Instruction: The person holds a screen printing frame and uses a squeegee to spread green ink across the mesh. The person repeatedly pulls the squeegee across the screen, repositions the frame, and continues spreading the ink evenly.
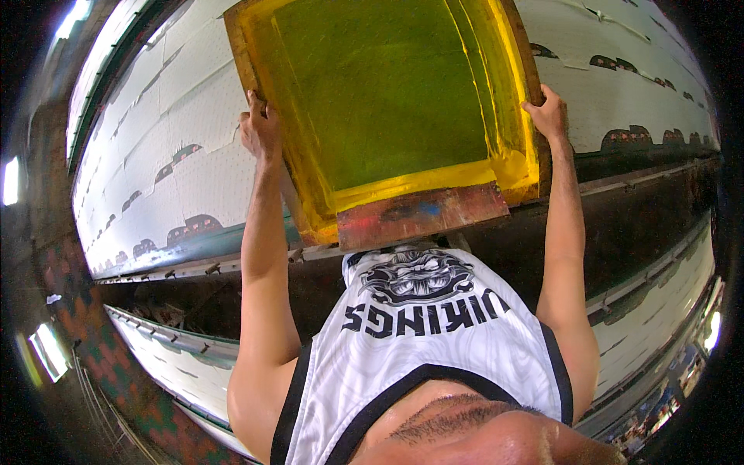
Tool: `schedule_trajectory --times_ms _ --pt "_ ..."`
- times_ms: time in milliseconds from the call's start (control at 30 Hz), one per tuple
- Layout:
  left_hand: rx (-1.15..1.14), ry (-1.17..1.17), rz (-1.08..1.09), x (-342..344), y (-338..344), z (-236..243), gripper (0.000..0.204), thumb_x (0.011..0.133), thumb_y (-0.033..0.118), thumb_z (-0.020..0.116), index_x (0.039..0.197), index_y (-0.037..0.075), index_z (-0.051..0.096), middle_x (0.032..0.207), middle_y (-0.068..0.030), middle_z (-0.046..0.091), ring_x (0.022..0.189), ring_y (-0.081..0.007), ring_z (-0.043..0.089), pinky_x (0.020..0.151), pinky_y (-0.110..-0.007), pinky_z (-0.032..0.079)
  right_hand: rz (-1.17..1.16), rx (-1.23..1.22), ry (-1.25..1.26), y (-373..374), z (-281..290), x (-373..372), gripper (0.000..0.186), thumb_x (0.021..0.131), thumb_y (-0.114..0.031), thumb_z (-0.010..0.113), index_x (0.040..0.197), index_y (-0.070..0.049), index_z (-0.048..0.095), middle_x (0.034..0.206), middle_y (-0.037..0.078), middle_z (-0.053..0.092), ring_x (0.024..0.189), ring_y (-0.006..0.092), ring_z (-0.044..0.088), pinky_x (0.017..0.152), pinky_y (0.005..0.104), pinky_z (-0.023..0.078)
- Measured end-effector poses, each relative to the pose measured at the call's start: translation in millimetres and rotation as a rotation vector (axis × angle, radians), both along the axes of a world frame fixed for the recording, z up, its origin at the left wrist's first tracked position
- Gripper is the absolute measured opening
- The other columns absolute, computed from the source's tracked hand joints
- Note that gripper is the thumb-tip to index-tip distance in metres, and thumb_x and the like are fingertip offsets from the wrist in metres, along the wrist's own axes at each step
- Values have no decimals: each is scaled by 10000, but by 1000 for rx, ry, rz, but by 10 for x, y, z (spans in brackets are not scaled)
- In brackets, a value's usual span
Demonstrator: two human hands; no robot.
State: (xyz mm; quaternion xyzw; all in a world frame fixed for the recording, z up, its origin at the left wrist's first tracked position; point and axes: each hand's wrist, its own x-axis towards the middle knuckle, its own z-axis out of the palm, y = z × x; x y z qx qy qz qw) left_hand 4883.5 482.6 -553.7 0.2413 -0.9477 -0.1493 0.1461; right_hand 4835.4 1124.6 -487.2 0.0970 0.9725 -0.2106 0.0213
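Note:
A large screen-printing frame (387, 101) spans the top middle of the head view, with greenish mesh and bright yellow borders inside a worn wooden rim. My left hand (261, 130) is closed on its left side, the index finger lying along the wood. On the opposite side my right hand (549, 115) grips the right rim, thumb on the near face. A reddish-brown board (422, 217) stained with blue and red paint is at the frame's lower edge. The undersides of the frame and the fingers behind the rim are hidden.
The frame is over a long table covered in white fabric (178, 116), with rows of dark printed shapes (194, 226). A rail with small pegs (213, 269) runs along the table's near edge. Another white-covered table (620, 333) lies behind me. Reddish brick-patterned flooring (128, 341) shows at left.

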Motion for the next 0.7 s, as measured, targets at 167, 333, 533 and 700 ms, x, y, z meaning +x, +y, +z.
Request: schedule_trajectory --times_ms 167,333,533,700 --pt "16 -82 11 -74 -44 -306 601 1043 424 621 1615 248 559 1124 -165 686 1025 -321 700 878 -491 571 258 196 265 -707 70 481 680 918 -255 840 1486 25 592 1467 311 607 1418 462 557 1175 509 490" --pt "14 -135 -60 -68 -50 -505 610 1038 420 645 1606 213 562 1219 -174 704 1106 -337 717 903 -481 586 952 -341 -140 -1811 430 1746 516 907 -229 815 1361 -24 679 1401 206 675 1336 406 626 1141 498 510" --pt "69 -52 -157 -5 -148 -546 609 1034 420 656 1596 201 568 1209 -184 716 1120 -358 710 917 -487 588 1090 26 15 -2119 278 2143 368 902 -97 690 1266 -50 720 1286 134 712 1199 309 698 1037 448 572" --pt "112 22 -169 4 -166 -626 548 1049 411 627 1560 217 602 1196 -180 712 1131 -365 690 913 -501 587 893 189 27 -2310 143 2092 362 872 -64 699 1232 -56 736 1247 108 724 1173 311 706 983 435 591"
